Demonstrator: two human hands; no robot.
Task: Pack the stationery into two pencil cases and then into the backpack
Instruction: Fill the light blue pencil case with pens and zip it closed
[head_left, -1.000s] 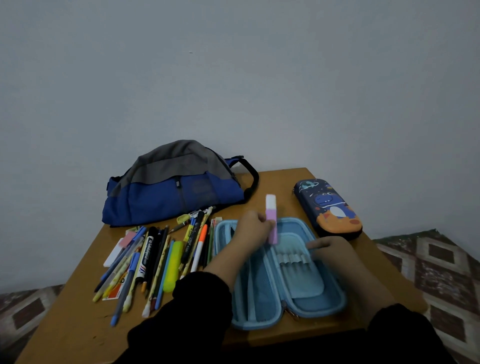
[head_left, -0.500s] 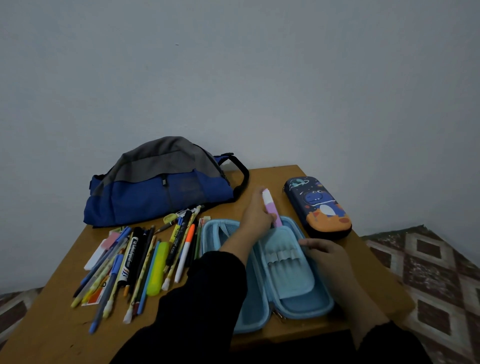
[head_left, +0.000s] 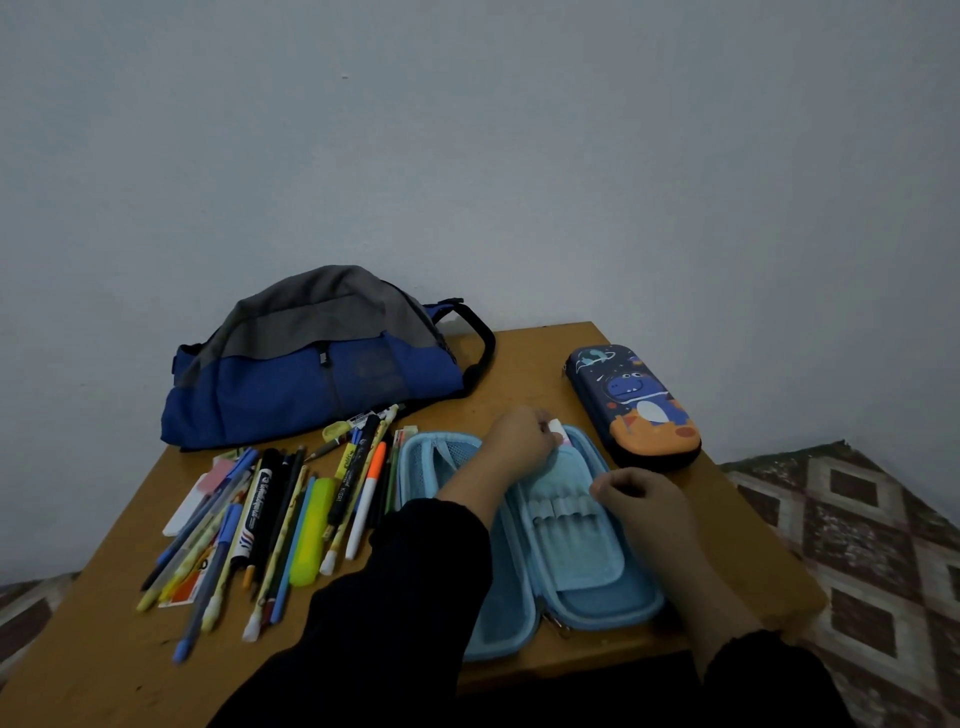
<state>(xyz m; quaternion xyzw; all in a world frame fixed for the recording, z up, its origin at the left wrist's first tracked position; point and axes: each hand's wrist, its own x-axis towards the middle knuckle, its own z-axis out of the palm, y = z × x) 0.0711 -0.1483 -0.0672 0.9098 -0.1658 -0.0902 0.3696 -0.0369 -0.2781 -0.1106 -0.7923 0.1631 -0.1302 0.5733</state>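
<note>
Nearest to us, two black sleeves (head_left: 415, 597) reach over the front edge of the wooden counter (head_left: 104, 649). Between them lies the light-blue pencil case (head_left: 597, 608), unzipped and spread flat, w/ a padded flap of elastic loops (head_left: 563, 512) down its right half and a mesh pocket in the left half.

Our right hand (head_left: 641, 501) rests on the right side of that flap, fingers loosely curled; we can't tell if it grips anything. Our left hand (head_left: 519, 439) is at the far end of the case, fingers curled, pinching a small pink-and-white eraser (head_left: 560, 432) right at the case's top rim, approx. where the flap starts. Most of the eraser is hidden by the fingers.

Left of the case, a loose spread of pens, pencils & markers (head_left: 270, 525) lies on the counter: a black marker, a yellow-green highlighter (head_left: 311, 535), an orange-capped pen (head_left: 370, 493), several blue pens, a pink-and-white item at the far left.

Further back on the right, a second pencil case (head_left: 631, 402), dark blue w/ a cartoon dinosaur, sits closed, near the open case but apart from it. At the back left, the blue-and-grey backpack (head_left: 311, 374) lies on its side against the grey wall (head_left: 467, 156). Patterned floor (head_left: 857, 545) shows on the right.
</note>
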